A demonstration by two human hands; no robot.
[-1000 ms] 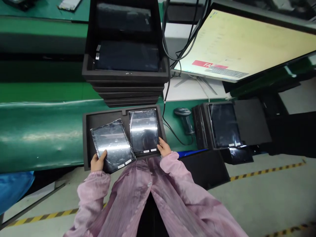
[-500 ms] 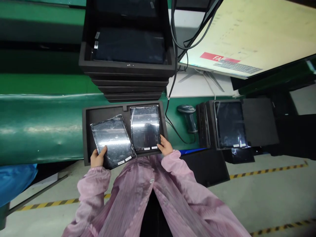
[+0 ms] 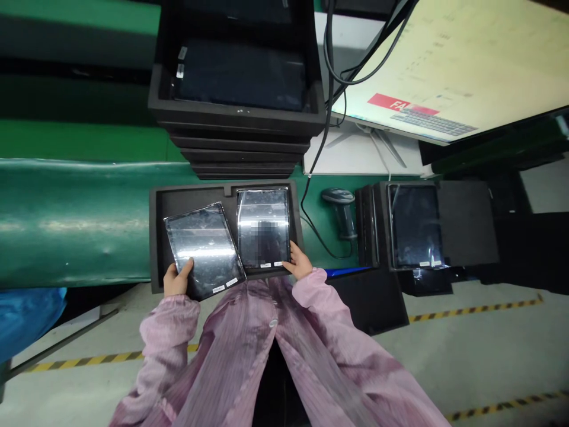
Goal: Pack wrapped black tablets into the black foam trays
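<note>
left hand (image 3: 176, 279): clamped on the lower left corner of the left panel (image 3: 203, 249), thumb on the glossy face; fingers mostly hidden beneath. panel sits askew over the left part of the black tray (image 3: 158, 237), its lower end reaching past the tray's near rim. two white labels along its lower edge.

right hand (image 3: 299, 262): thumb and fingers at the lower right edge of the right panel (image 3: 263, 222); cannot tell whether gripping or only touching. this panel lies nearly square in the tray's right part, two white labels at its lower edge. lower corners of the two panels very close; contact not certain.

surroundings: tray on green worktop (image 3: 75, 225). handheld scanner (image 3: 341, 207) to the right of the tray, on the worktop. tray stack (image 3: 240, 133) behind, dark panel (image 3: 242, 74) in its top tray. lit monitor (image 3: 444, 65) at upper right.
</note>
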